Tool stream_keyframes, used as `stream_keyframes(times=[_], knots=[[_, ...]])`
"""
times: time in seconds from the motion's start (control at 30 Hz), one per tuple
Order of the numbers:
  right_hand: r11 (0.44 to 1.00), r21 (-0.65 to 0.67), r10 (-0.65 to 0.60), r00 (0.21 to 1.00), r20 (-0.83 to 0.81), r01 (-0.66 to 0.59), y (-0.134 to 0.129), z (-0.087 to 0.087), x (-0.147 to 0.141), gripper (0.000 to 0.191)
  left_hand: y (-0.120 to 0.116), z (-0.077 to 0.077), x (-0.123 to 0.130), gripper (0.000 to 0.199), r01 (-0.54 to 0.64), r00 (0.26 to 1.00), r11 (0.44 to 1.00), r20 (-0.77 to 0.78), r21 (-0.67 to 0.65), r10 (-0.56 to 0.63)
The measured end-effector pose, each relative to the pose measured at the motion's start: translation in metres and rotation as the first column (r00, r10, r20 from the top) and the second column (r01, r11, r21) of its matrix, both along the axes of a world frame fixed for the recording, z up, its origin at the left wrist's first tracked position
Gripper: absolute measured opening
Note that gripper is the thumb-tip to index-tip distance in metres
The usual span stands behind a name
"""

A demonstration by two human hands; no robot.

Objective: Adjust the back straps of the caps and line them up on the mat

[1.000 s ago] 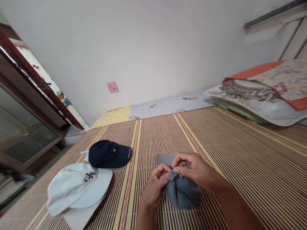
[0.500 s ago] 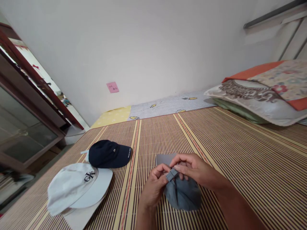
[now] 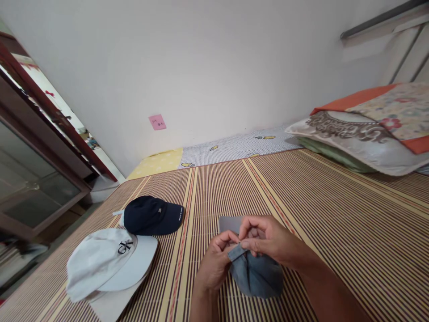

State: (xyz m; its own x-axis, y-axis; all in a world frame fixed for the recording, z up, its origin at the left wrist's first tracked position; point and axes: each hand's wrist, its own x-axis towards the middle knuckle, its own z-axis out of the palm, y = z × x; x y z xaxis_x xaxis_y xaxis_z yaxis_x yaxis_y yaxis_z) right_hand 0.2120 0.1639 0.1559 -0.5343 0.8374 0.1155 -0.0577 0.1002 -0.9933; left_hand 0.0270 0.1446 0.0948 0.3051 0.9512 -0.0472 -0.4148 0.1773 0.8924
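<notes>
In the head view, a blue-grey cap (image 3: 258,279) lies at the near middle of a striped mat (image 3: 321,214), its grey brim (image 3: 229,224) pointing to the far left. Both hands are at the cap's strap (image 3: 237,252). The left hand (image 3: 214,261) pinches the left end of the strap between thumb and fingers; the right hand (image 3: 266,237) has its thumb and curled fingers closed on the right end, close beside the left fingertips.

To the left lies a navy cap (image 3: 142,217), its brim pointing right. Just nearer, a white cap (image 3: 95,259) with black lettering rests over another pale brim (image 3: 110,304). A pale pillow (image 3: 358,143) sits at the far right, with an orange-edged floral cloth (image 3: 378,105) on top. Along the far edge runs a checked cloth (image 3: 231,145), below a wall (image 3: 217,67) bearing a pink note (image 3: 157,122).
</notes>
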Motion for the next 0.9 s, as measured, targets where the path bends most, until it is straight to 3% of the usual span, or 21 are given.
stream_keyframes(times=[0.3, 0.53, 0.63, 0.8, 0.9], knots=[[0.999, -0.038, -0.002, 1.000, 0.012, 0.002, 0.000, -0.001, -0.011, 0.019, -0.001, 0.007, 0.003, 0.039, -0.012, 0.998, 1.000, 0.060, 0.011, 0.011], [0.990, 0.138, -0.043, 0.997, 0.057, 0.035, 0.009, -0.005, 0.004, 0.013, -0.002, 0.016, -0.002, 0.036, -0.030, 0.999, 0.998, -0.018, 0.058, 0.031], [0.985, 0.172, -0.015, 0.996, 0.092, -0.001, 0.013, -0.012, 0.009, 0.025, -0.001, 0.017, -0.007, 0.027, -0.045, 0.998, 0.990, -0.035, 0.133, 0.050], [0.990, 0.131, 0.035, 0.994, 0.106, -0.048, 0.012, -0.018, 0.007, 0.031, 0.001, 0.017, -0.011, 0.021, -0.079, 0.996, 0.984, -0.035, 0.160, 0.085], [0.992, 0.089, 0.072, 0.974, 0.216, -0.093, 0.012, -0.019, 0.007, 0.028, 0.001, 0.016, -0.012, 0.021, -0.102, 0.994, 0.987, -0.036, 0.122, 0.107]])
